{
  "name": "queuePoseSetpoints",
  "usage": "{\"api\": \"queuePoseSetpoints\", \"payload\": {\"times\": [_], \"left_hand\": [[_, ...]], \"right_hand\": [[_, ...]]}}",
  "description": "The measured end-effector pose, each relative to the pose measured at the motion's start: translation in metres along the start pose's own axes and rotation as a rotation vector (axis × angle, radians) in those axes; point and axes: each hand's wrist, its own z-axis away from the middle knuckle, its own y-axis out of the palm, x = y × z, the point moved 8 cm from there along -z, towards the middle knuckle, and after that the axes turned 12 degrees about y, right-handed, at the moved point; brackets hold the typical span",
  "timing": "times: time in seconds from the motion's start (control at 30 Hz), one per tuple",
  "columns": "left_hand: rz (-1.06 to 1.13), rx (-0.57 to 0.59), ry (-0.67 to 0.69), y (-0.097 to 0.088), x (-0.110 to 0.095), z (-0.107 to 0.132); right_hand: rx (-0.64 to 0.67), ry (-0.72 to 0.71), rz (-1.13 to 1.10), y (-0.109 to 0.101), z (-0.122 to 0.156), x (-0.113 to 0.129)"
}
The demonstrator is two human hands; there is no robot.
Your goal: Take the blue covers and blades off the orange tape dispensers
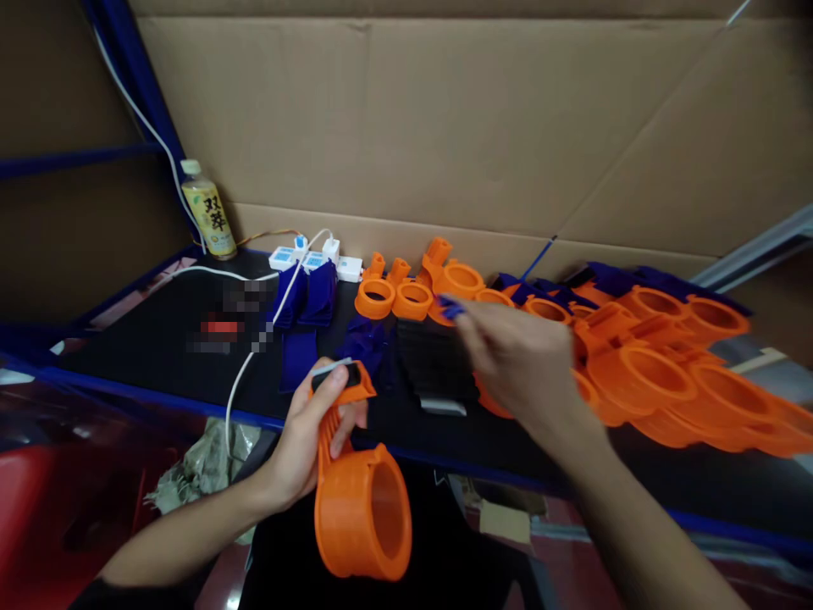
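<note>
My left hand (318, 432) is wrapped round the handle of an orange plastic part (362, 500) with a wide ring at its lower end, held in front of the table edge. A small black and grey piece sits at the handle's top under my thumb. My right hand (517, 360) reaches over the table, blurred by motion, with a small blue piece (452, 307) pinched at its fingertips. It hovers above a stack of black flat pieces (435, 360), near the blue plastic pieces (368, 343).
Several orange ring parts (641, 364) are heaped at the right of the black table (158, 330), more stand in a row at the back (394, 296). Blue piece stacks (308, 296), a white power strip (311, 258) with cables and a drink bottle (209, 212) are at the left. Cardboard walls stand behind.
</note>
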Motion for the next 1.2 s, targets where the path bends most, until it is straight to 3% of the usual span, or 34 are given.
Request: {"api": "queuePoseSetpoints", "payload": {"times": [0.1,0.3,0.43,0.57,0.7,0.8,0.93,1.2], "left_hand": [[-0.030,0.129,-0.042,0.015,0.002,0.001],[-0.119,0.144,-0.141,0.005,0.020,-0.002],[-0.135,0.170,-0.159,0.003,0.024,-0.003],[-0.137,0.185,-0.151,0.004,0.023,-0.005],[-0.154,0.200,-0.150,0.002,0.027,-0.008],[-0.188,0.212,-0.107,0.001,0.029,-0.010],[-0.253,0.243,-0.068,0.000,0.031,-0.009],[-0.296,0.260,-0.102,-0.002,0.034,-0.007]], "right_hand": [[0.088,-0.127,0.073,0.027,-0.015,0.024],[0.303,-0.225,0.145,0.098,-0.034,0.051],[0.407,-0.281,0.210,0.118,-0.034,0.054],[0.444,-0.251,0.184,0.112,-0.034,0.052],[0.492,-0.174,-0.112,0.082,-0.027,0.049],[0.646,-0.209,-0.348,0.060,-0.008,0.053],[0.782,-0.184,-0.464,0.041,0.016,0.050],[0.764,0.027,-0.487,0.027,0.034,0.001]]}}
